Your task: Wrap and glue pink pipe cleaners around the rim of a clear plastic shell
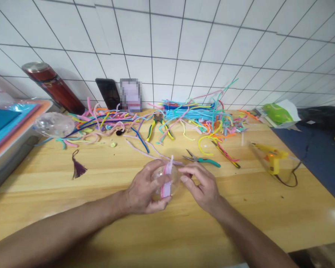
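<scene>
My left hand [141,188] is wrapped around a small clear plastic globe [174,185]. A band of lilac and pink fuzzy pipe cleaner [166,189] runs around the globe's middle, and one lilac end sticks up at the top. Close to the globe's right side is my right hand [203,188], thumb and forefinger brought together. Whatever may be between those fingertips is too small to make out. Just beyond the hands lie teal-handled long-nose pliers [208,161] and loose lilac pipe cleaners [143,152].
Heaped pipe cleaners [190,113] line the tiled wall, with green-yellow pliers [150,132] among them. A yellow glue gun [273,160] with a cord stands right. Left are a purple tassel [79,169], another clear plastic piece [56,124] and a red flask [56,89]. A phone [108,93] leans behind.
</scene>
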Demonstrator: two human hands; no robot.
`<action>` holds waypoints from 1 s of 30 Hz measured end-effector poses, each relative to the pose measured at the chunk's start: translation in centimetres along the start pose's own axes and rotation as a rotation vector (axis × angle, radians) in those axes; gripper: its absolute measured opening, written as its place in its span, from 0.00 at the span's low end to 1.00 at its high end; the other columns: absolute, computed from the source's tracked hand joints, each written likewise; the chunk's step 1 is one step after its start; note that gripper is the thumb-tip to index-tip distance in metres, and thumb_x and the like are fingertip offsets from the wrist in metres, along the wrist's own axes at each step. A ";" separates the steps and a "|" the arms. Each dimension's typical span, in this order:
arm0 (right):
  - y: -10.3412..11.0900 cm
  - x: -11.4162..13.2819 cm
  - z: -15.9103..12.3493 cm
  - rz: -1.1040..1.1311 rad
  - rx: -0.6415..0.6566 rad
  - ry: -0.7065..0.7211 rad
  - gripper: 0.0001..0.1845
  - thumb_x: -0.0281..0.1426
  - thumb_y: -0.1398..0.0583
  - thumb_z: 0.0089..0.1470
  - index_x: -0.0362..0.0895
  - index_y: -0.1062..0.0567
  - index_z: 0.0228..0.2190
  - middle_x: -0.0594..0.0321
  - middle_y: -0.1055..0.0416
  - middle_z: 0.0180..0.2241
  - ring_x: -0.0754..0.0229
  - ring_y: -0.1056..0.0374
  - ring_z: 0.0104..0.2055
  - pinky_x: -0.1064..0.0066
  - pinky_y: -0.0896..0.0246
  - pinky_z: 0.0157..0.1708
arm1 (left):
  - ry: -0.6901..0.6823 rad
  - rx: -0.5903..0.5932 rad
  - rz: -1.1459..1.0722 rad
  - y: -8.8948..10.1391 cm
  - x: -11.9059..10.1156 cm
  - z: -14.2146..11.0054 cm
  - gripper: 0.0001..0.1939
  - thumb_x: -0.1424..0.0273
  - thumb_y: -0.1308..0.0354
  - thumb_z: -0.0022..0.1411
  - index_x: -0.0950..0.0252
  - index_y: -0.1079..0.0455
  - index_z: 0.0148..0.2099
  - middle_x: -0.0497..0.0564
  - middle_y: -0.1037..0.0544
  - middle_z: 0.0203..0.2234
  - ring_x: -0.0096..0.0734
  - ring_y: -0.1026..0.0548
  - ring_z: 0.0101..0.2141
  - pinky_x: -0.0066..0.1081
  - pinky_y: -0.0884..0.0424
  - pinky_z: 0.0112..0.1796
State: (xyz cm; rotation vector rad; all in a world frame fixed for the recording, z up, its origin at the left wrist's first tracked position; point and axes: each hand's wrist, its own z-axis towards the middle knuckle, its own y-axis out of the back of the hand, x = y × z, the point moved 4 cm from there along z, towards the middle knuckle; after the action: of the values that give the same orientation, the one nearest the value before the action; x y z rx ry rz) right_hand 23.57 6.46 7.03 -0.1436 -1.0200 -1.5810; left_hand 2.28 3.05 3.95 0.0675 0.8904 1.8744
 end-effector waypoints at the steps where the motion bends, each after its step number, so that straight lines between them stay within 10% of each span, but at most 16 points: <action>1: 0.1 0.3 0.0 -0.007 -0.002 0.026 0.11 0.27 0.38 0.69 0.50 0.22 0.50 0.60 0.19 0.40 0.58 0.22 0.39 0.66 0.24 0.40 | -0.009 -0.002 0.004 0.0 -0.1 0.0 0.27 0.62 0.35 0.65 0.62 0.32 0.63 0.66 0.32 0.63 0.55 0.28 0.63 0.53 0.18 0.54; 13: -0.4 1.2 0.0 -0.111 0.103 0.154 0.16 0.30 0.42 0.73 0.47 0.23 0.58 0.52 0.21 0.48 0.52 0.22 0.53 0.60 0.22 0.50 | -0.047 0.017 -0.002 0.3 -0.7 0.5 0.26 0.63 0.37 0.67 0.63 0.33 0.64 0.65 0.30 0.62 0.52 0.27 0.63 0.53 0.19 0.57; 30: -0.6 2.8 -0.7 -0.372 0.068 0.413 0.19 0.38 0.41 0.74 0.40 0.22 0.58 0.51 0.17 0.41 0.53 0.20 0.42 0.61 0.22 0.41 | 0.019 0.035 -0.067 0.4 -0.1 0.6 0.30 0.66 0.35 0.65 0.61 0.38 0.66 0.66 0.30 0.61 0.55 0.29 0.63 0.55 0.25 0.60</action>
State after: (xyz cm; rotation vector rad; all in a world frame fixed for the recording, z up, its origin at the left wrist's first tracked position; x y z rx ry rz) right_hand 22.56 3.86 7.96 0.4269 -0.7989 -1.8077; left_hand 2.32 3.22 4.65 0.0413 0.9276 1.8003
